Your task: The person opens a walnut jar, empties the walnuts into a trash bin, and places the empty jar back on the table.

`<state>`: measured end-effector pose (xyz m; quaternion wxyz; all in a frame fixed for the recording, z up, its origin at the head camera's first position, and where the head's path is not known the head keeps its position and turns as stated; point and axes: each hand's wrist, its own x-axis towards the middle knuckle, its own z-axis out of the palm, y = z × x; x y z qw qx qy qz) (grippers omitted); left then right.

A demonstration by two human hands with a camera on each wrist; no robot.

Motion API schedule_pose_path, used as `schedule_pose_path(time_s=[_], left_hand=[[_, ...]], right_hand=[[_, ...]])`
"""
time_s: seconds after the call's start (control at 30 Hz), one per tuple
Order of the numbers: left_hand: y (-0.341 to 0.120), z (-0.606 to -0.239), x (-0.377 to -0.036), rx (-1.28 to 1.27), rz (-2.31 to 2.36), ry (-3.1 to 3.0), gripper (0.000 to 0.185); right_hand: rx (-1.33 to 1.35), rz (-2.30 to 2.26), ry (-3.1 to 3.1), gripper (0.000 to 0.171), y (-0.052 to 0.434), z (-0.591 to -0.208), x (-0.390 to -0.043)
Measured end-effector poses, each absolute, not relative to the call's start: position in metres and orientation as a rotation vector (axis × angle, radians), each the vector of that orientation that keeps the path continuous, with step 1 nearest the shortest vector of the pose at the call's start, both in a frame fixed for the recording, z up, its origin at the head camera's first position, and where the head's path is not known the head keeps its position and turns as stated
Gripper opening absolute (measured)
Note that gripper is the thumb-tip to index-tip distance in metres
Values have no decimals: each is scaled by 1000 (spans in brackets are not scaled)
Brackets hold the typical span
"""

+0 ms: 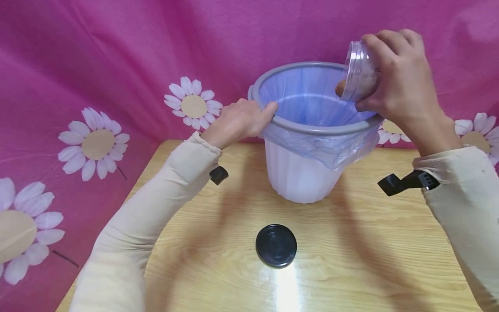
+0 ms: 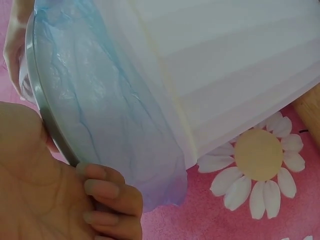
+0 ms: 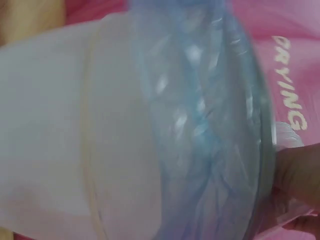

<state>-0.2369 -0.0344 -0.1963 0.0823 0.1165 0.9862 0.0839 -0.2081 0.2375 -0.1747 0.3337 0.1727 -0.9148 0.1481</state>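
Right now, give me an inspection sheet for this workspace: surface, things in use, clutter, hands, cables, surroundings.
Surface: wooden table, glare patch near the front edge.
Things in use: white bin with a grey rim and blue liner, upright on the table; clear jar, tilted mouth-down over the bin, something brownish inside; black lid lying flat on the table, apart from the bin.
Clutter: nothing seen.
Hands: left hand grips the bin's rim; right hand holds the jar.
Cables: nothing seen; black wrist mounts on both sleeves.
Surroundings: pink cloth with daisies, behind and left of the table.
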Motion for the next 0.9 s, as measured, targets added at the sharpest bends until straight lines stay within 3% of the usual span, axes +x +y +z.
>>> schedule_pose_path(time_s=[0.9], left_hand=[[-40,-195,-235,374,304,2946,72]], right_hand=[[437,161,-2255,94,235,-181,-207]])
